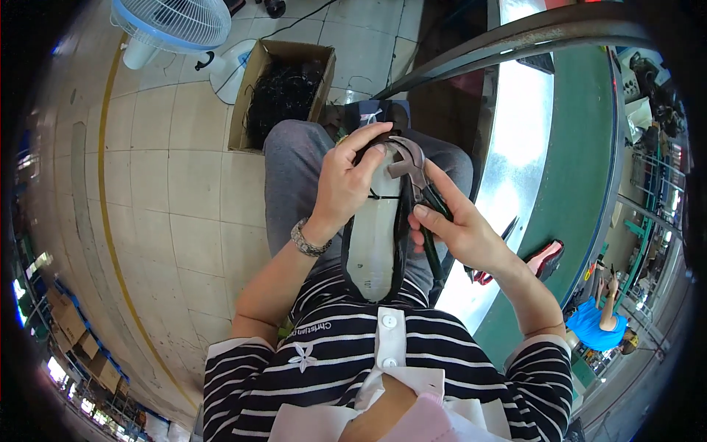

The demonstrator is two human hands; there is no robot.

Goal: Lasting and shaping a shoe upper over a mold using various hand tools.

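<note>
A shoe upper [346, 254], black, is stretched over a pale shoe form whose light insole [373, 247] faces up, resting between my thighs with the heel end against my shirt. My left hand [342, 180] is closed at the far toe end, thumb and fingers pinching the upper's edge. Wrapped round the dark handles of lasting pincers [417, 173] is my right hand [464, 228]. The metal head of the pincers is at the right side of the toe, close to my left thumb; whether the jaws grip the upper is hard to see. A thin black strand crosses the insole.
A cardboard box [243, 110] of black scraps stands on the tiled floor ahead left, beside a fan [173, 26]. To my right runs a green conveyor belt [582, 147] with a metal edge, carrying a red-and-black shoe [546, 259]. A person in blue [596, 324] works beyond it.
</note>
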